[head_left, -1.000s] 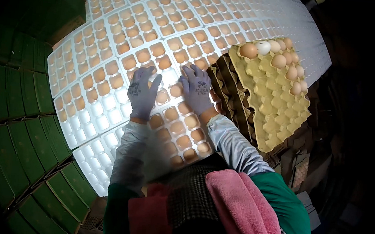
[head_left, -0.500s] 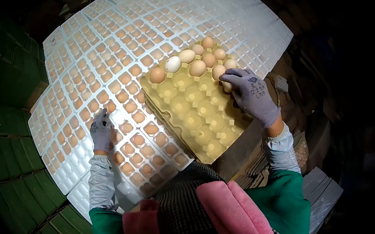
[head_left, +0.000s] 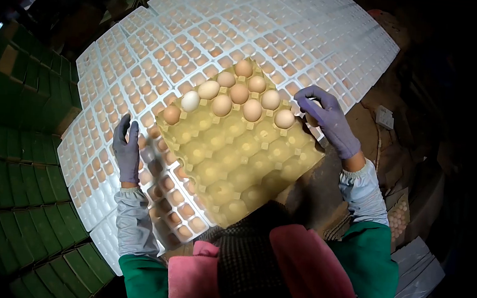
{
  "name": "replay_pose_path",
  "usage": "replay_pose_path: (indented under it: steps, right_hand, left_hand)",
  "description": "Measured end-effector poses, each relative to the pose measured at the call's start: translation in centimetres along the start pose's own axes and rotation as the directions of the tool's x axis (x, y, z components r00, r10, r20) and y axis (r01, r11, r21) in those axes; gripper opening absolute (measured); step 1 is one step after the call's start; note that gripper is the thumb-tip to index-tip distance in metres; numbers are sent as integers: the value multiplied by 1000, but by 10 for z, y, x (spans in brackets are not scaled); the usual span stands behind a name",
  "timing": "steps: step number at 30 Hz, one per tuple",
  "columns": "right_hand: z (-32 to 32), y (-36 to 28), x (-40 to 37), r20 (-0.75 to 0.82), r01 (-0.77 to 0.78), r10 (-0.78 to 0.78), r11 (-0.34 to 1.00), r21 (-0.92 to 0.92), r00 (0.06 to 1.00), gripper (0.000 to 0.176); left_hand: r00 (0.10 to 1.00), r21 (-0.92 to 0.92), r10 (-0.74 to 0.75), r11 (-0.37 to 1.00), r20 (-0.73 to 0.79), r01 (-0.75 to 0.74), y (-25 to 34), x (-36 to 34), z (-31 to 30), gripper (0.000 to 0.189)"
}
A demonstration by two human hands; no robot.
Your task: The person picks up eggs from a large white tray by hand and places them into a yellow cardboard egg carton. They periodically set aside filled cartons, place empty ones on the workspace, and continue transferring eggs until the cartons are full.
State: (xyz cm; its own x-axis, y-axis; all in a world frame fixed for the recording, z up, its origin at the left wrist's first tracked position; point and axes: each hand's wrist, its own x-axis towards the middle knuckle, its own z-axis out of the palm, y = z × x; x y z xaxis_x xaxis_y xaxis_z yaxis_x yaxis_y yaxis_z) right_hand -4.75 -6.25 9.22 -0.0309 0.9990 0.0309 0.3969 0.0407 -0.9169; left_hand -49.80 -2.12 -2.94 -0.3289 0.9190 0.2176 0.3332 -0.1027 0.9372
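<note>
A yellowish egg tray point(head_left: 231, 165) lies over the white trays, tilted in view, with brown and pale eggs in its far rows and bare cups in its near part. One white egg point(head_left: 190, 101) sits near the tray's left corner. At the tray's right edge, my gloved right hand point(head_left: 331, 123) is closed around an egg point(head_left: 312, 117), partly hidden by the fingers. My gloved left hand point(head_left: 127, 148) is raised to the left of the yellow tray, fingers up and thumb apart, holding nothing. Beneath it are eggs in a white plastic tray point(head_left: 177, 169).
White trays of eggs point(head_left: 167, 57) spread across the far side. Green stacked boxes point(head_left: 25, 187) stand at the left. At the right are a small white box point(head_left: 385, 117), a pack of eggs point(head_left: 398, 217) and pale flat sheets point(head_left: 418, 270).
My right hand has come off the yellow tray's egg rows to its right edge, with an egg in its fingers. My left hand has lifted from the white tray and opened. The view has shifted.
</note>
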Motion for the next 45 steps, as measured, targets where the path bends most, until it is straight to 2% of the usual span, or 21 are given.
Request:
replay_pose_path:
  steps: [2, 6, 9, 12, 14, 16, 17, 20, 21, 23, 25, 28, 29, 31, 32, 34, 36, 38, 41, 43, 45]
  right_hand:
    - [8, -17, 9, 127, 90, -14, 782, -617, 992, 44]
    - [12, -4, 20, 195, 151, -35, 769, -621, 980, 44]
    - [-19, 25, 21, 194, -45, 39, 999, 26, 980, 43]
    - [-39, 40, 22, 222, -254, 134, 661, 706, 966, 42]
    - [-34, 39, 38, 251, -266, 119, 654, 708, 961, 39]
    - [-18, 32, 58, 263, 358, -343, 934, -8, 902, 39]
    - [-14, 2, 56, 320, 348, -238, 869, -351, 917, 44]
    - [5, -3, 67, 438, 504, -261, 563, -655, 860, 44]
    - [10, -3, 72, 465, 485, -196, 574, -659, 863, 46]
    - [11, -11, 74, 495, 497, -165, 544, -676, 853, 45]
    - [10, -13, 72, 520, 506, -129, 514, -693, 844, 44]
    - [-3, 6, 68, 471, 497, -227, 634, -593, 852, 43]
    - [-8, 22, 64, 332, 393, -277, 845, -363, 902, 41]
    - [-12, 14, 50, 234, 25, -54, 992, 123, 971, 45]
    - [-10, 16, 47, 243, 24, -54, 992, 122, 969, 45]
    - [-6, 22, 40, 258, -208, 65, 789, 578, 964, 52]
    - [-1, 11, 32, 285, -163, 6, 832, 530, 958, 58]
    - [12, -2, 20, 227, -128, -11, 797, 590, 974, 61]
    - [19, -12, 10, 302, -89, -110, 814, 574, 947, 67]
    - [31, -31, 0, 302, -117, -36, 873, 474, 953, 71]
    - [53, -52, -5, 330, -82, -45, 929, 361, 943, 71]
  left_hand:
    - [925, 69, 134, 983, 356, -169, 88, 3, 32, 52]
    - [824, 417, 63, 839, 563, -349, 117, -1, 60, 48]
    - [874, 187, 119, 955, 471, -231, 84, -5, 54, 47]
    - [902, 243, 75, 951, 425, -194, 119, -19, 55, 43]
    - [894, 304, 74, 925, 441, -227, 116, -15, 54, 46]
    - [866, 409, 145, 836, 479, -366, 113, -12, 53, 51]
    - [898, 343, 199, 874, 393, -344, 111, -12, 53, 48]
    - [986, -512, -28, 852, 163, 108, 105, 11, 51, 26]
    - [972, -489, 7, 865, 234, 111, 108, 22, 54, 29]
    - [865, 174, -1, 980, 502, -100, 133, 30, 67, 36]
    - [788, 615, 28, 609, 614, -501, 149, 14, 92, 49]
    - [799, 582, -38, 706, 600, -403, 148, 17, 85, 48]
    - [849, 287, -34, 948, 528, -141, 135, 15, 77, 48]
    - [876, -346, -141, 881, 461, 324, 119, 12, 59, 51]
    - [879, -346, -147, 880, 455, 326, 120, 12, 62, 51]
    - [842, -5, 191, 976, 505, -218, 132, 6, 85, 43]
    - [785, 582, 35, 651, 618, -487, 177, -21, 117, 46]
    - [837, 701, 14, 539, 547, -467, 170, -32, 149, 48]
    - [856, 784, -82, 454, 511, -424, 154, -28, 145, 47]
    - [924, 253, 160, 933, 347, -256, 142, -32, 114, 47]
    - [974, 171, 131, 972, 186, -163, 121, -46, 64, 48]
